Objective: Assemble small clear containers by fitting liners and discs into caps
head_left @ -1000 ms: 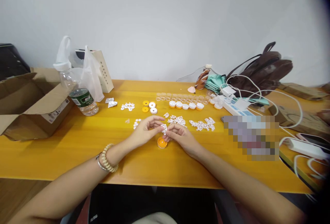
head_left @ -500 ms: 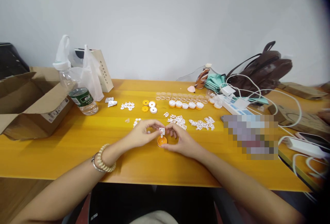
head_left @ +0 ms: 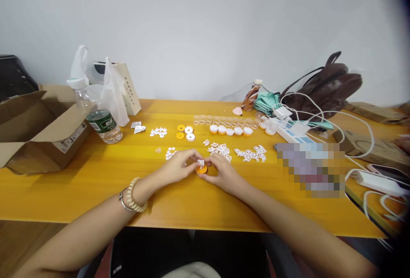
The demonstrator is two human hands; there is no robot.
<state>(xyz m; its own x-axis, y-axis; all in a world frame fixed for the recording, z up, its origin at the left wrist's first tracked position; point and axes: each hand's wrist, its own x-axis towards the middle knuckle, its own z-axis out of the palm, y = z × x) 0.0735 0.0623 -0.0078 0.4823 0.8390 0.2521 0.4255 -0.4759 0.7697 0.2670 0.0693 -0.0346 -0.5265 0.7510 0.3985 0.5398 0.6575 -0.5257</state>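
Note:
Near the middle of the table, a small white openwork plastic piece (head_left: 200, 163) stands over a round orange plastic base (head_left: 201, 170). My left hand (head_left: 182, 166) pinches the white piece from the left between thumb and fingers. From the right, my right hand (head_left: 224, 174) closes around the orange base, its thumb at the near edge and its fingertips by the white piece. Whether the piece sits inside the base is hidden by the fingers. Small white round parts (head_left: 169, 154) lie just beyond my left hand, and white openwork pieces (head_left: 219, 150) beyond my right.
Behind are yellow and white discs (head_left: 180, 135), a row of clear cups (head_left: 221, 121) and white-and-orange round cases (head_left: 229, 131). At left stand a water bottle (head_left: 104, 124) and a cardboard box (head_left: 54, 137). A power strip (head_left: 293, 133) with cables and a brown backpack (head_left: 329, 81) are at right.
The white openwork piece has come down closer to the orange base. Both hands have drawn in around it, and my right fingers have closed toward the base.

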